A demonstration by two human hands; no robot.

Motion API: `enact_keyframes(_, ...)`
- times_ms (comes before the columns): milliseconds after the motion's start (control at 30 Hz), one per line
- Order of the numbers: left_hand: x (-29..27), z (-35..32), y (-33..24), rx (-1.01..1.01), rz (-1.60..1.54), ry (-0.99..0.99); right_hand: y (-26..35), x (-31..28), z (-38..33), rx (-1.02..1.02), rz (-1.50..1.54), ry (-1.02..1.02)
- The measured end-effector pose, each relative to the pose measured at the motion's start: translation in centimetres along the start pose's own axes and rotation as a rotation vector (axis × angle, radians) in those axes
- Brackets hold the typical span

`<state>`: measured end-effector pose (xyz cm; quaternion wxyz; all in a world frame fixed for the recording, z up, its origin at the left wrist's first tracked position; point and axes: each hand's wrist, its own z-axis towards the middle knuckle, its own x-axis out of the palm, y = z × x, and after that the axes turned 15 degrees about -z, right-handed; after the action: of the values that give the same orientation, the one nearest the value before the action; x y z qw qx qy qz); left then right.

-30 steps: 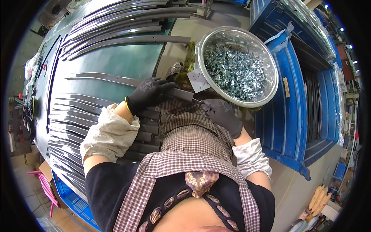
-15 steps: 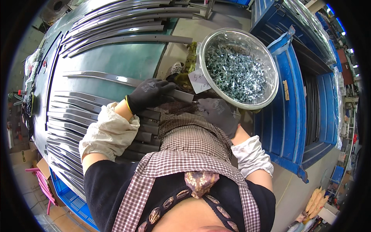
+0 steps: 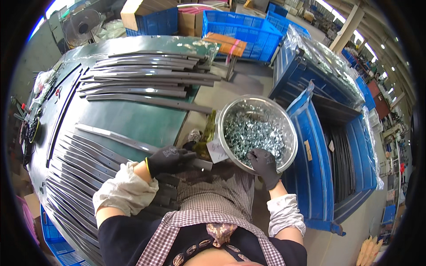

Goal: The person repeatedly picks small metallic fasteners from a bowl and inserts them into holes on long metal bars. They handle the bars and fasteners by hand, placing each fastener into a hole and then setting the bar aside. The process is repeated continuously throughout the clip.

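My left hand [image 3: 168, 160], in a dark glove, is closed around a long dark strip [image 3: 111, 135] near its end. That end sticks out past my fingers over my lap, and the rest lies across the table. My right hand [image 3: 264, 164], gloved too, is at the near side of a round clear-walled bowl [image 3: 292, 141]. Its fingers are drawn together against the heap of small shiny metal clips [image 3: 252, 136]; whatever they grip is too small to make out. A white paper tag [image 3: 217, 152] hangs by the bowl's left side.
Many dark strips [image 3: 84, 170] lie side by side on the green table [image 3: 133, 116], with another stack [image 3: 142, 75] farther back. A blue metal bin [image 3: 309, 177] stands to the right, holding more strips. Blue plastic crates [image 3: 239, 31] and an orange stool [image 3: 225, 43] are beyond.
My right hand has moved from the strip's end to the clips in the bowl. My left hand still holds the strip. The view has tilted up, showing more of the room.
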<state>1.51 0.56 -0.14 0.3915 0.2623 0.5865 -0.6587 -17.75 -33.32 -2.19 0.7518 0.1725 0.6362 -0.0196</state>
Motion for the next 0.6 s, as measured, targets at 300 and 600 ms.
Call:
enact_keyframes(300,-5.8,-8.5,-6.8,-0.469,-0.480,0.412,-6.4,6.2,4.8,0.123,-0.385,0.165)
enact_keyframes(600,-12.0,-0.4,7.0,-0.382,0.065,-0.418,-9.5,8.2,5.0,0.095,-0.298,-0.055)
